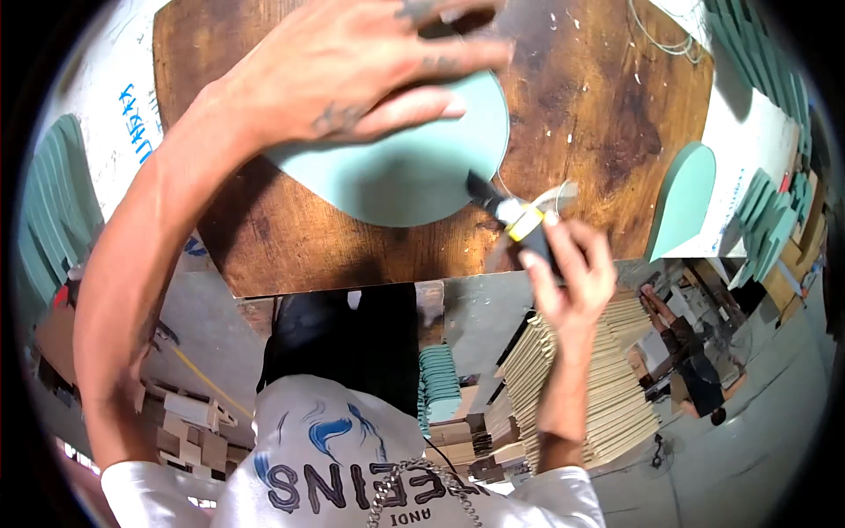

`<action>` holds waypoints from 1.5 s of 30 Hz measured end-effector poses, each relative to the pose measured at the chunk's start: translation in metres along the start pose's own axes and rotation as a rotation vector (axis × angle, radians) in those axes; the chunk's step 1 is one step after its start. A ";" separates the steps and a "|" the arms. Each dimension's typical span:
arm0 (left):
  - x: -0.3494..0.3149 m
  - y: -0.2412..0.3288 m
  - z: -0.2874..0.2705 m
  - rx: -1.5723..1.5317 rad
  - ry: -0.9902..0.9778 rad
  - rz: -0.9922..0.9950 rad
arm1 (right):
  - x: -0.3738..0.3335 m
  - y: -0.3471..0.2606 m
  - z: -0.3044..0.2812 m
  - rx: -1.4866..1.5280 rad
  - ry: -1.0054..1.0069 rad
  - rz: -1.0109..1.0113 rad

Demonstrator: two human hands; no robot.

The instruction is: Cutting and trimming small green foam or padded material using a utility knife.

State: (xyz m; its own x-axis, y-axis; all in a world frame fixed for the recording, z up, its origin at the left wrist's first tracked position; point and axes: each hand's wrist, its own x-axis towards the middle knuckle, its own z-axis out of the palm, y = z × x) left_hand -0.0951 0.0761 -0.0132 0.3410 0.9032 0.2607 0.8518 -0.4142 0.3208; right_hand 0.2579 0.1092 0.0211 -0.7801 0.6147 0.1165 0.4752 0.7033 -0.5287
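A teal board with a rounded edge [400, 189] lies flat on a worn brown wooden worktop [598, 132]. Over its far part is my left hand [378, 79], fingers stretched out and apart; whether the palm presses on the board is hard to tell. Near the worktop's front edge, my right hand [576, 273] grips a black-and-yellow utility knife [526, 223]. The dark blade end points up and left, at the board's right rim. A thin pale strip [503, 172] runs along that rim and curls beside the knife.
A smaller teal rounded board [687, 195] rests at the worktop's right edge. Teal boards stand stacked at the left [55, 207] and far right [766, 57]. A loose pale strip [673, 44] lies at the back. Below right are stacked pale boards [616, 387] and another person [700, 374].
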 end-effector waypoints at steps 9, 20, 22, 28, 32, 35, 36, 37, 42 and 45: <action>-0.007 0.086 0.004 0.253 0.057 -0.833 | -0.016 -0.057 0.013 0.002 0.102 0.303; 0.001 0.079 0.031 0.397 0.298 -0.855 | 0.004 -0.045 0.015 -0.083 0.178 0.346; 0.002 0.080 0.028 0.371 0.285 -0.826 | 0.005 -0.041 0.013 -0.113 0.168 0.307; -0.001 0.076 0.026 0.344 0.286 -0.755 | 0.022 -0.028 0.007 -0.127 0.113 0.225; 0.001 0.075 0.023 0.330 0.281 -0.741 | 0.039 -0.019 0.006 -0.119 0.111 0.173; 0.001 0.080 0.021 0.311 0.221 -0.806 | 0.050 -0.013 0.008 -0.142 0.087 0.135; 0.001 0.082 0.019 0.295 0.192 -0.834 | 0.056 -0.012 0.006 -0.144 0.082 0.126; 0.001 0.082 0.018 0.296 0.197 -0.843 | 0.061 -0.009 0.004 -0.138 0.075 0.113; -0.002 0.083 0.016 0.237 0.128 -0.924 | 0.091 0.010 -0.001 -0.106 0.032 0.004; -0.003 0.084 0.018 0.212 0.144 -0.920 | 0.114 0.024 -0.008 -0.107 -0.037 -0.093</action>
State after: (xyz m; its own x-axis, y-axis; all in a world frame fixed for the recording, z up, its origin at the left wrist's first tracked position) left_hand -0.0177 0.0410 -0.0030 -0.5387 0.8362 0.1028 0.8208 0.4934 0.2878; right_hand 0.1833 0.1992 0.0290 -0.8363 0.5329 0.1290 0.4391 0.7918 -0.4245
